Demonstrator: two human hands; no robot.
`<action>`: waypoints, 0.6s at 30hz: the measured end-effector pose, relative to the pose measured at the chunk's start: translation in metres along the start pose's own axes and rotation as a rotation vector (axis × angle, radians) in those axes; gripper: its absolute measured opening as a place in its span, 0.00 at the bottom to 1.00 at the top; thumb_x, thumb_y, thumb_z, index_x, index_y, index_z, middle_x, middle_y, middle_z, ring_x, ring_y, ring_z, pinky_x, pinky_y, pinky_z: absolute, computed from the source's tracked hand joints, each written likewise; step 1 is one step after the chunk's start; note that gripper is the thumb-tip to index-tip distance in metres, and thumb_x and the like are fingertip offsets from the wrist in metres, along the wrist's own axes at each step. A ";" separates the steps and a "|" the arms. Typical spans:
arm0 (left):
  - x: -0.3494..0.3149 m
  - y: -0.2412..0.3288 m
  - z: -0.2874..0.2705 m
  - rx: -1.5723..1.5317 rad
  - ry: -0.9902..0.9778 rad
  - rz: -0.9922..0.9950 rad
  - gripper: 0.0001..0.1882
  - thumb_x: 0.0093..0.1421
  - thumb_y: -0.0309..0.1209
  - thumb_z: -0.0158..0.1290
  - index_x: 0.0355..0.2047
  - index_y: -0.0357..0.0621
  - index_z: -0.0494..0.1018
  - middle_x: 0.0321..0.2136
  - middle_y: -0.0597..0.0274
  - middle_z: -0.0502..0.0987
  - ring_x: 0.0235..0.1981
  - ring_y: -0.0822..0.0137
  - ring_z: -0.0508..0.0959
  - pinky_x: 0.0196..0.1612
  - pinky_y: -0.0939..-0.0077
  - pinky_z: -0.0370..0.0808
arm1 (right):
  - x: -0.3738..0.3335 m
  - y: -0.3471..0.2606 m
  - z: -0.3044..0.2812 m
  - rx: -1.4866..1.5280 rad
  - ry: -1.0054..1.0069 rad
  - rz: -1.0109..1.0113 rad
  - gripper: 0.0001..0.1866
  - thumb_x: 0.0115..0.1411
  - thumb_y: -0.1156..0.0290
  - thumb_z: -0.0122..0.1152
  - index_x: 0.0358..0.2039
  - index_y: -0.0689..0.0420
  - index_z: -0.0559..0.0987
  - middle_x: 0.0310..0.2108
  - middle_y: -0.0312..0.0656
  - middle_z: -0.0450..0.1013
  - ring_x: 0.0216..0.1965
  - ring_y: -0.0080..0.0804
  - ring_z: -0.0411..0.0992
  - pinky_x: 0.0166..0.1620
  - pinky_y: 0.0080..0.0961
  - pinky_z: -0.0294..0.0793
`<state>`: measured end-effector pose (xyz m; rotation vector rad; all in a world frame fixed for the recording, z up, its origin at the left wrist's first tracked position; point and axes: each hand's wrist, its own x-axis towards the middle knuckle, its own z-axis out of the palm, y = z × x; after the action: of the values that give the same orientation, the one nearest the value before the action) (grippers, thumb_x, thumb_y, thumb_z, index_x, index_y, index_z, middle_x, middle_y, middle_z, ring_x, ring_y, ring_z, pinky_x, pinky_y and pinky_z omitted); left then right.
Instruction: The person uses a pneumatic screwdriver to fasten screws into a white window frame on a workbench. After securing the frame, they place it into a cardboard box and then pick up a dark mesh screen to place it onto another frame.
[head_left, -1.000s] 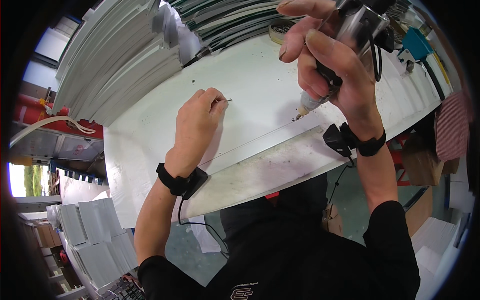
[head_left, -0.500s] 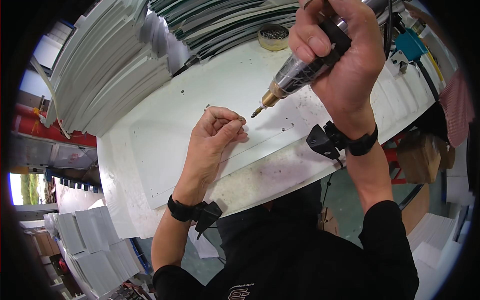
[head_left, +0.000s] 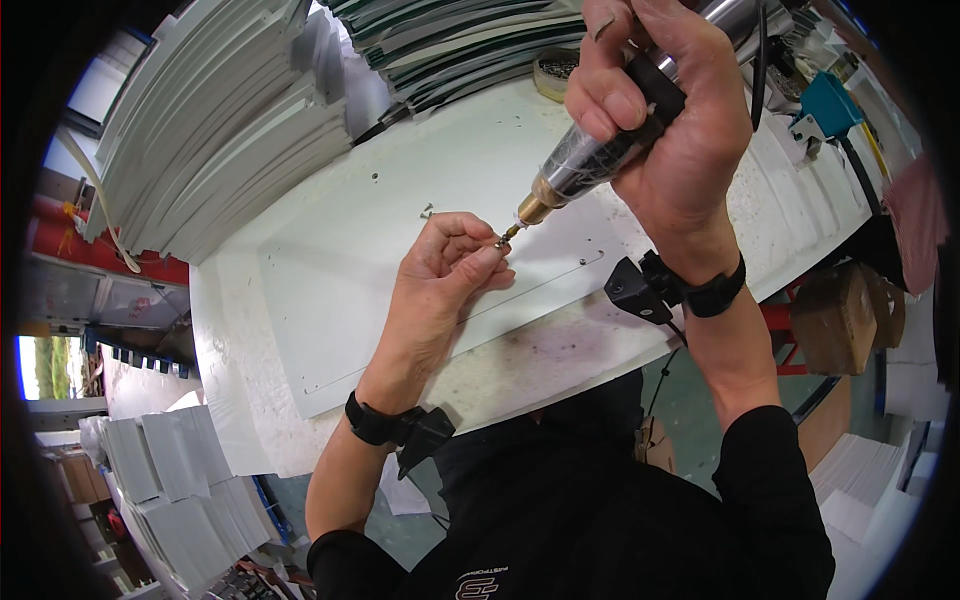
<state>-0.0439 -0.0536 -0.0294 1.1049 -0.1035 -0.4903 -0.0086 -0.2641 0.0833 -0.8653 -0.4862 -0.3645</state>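
Observation:
My right hand (head_left: 690, 140) is wrapped round a silver and black electric screwdriver (head_left: 582, 160), held tilted with its brass nose down to the left. The bit's tip meets a small screw (head_left: 502, 242) pinched between the thumb and forefinger of my left hand (head_left: 450, 265). Both are over a flat white panel (head_left: 340, 280) with small holes along its edges. A few loose screws (head_left: 427, 211) lie on the panel just beyond my left hand. Another screw (head_left: 583, 261) sits near the panel's right end.
A round tub of screws (head_left: 548, 85) stands at the back, partly behind my right hand. Stacked white panels (head_left: 220, 130) rise at the left, and dark-edged sheets (head_left: 450, 40) at the back. A teal tool (head_left: 830, 105) lies at the right. A cardboard box (head_left: 832, 318) is below the table.
The screwdriver has come down and left, so its bit now touches the screw in my left fingers. My left hand has shifted slightly to the right.

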 end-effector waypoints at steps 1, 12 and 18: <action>-0.001 0.000 0.000 0.000 0.008 0.002 0.10 0.69 0.22 0.56 0.48 0.45 0.71 0.42 0.64 0.76 0.46 0.73 0.79 0.52 0.74 0.82 | -0.001 0.002 0.001 0.003 0.012 0.017 0.09 0.71 0.64 0.53 0.47 0.53 0.69 0.28 0.35 0.72 0.14 0.17 0.62 0.18 0.19 0.65; 0.020 0.042 0.005 0.634 0.004 0.147 0.10 0.68 0.24 0.57 0.48 0.40 0.72 0.39 0.61 0.81 0.40 0.73 0.80 0.48 0.75 0.78 | 0.019 0.000 0.011 -0.009 -0.041 0.068 0.10 0.71 0.62 0.56 0.46 0.53 0.69 0.29 0.34 0.71 0.17 0.16 0.64 0.20 0.18 0.66; 0.089 0.066 0.002 1.005 -0.052 0.319 0.11 0.66 0.23 0.55 0.48 0.38 0.72 0.42 0.60 0.83 0.44 0.75 0.80 0.50 0.76 0.75 | 0.069 0.025 0.012 -0.321 -0.097 -0.051 0.07 0.68 0.66 0.61 0.39 0.56 0.76 0.26 0.33 0.73 0.17 0.16 0.69 0.21 0.17 0.67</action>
<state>0.0565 -0.0700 0.0152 2.0103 -0.6100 -0.1543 0.0578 -0.2470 0.1122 -1.1872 -0.5489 -0.4563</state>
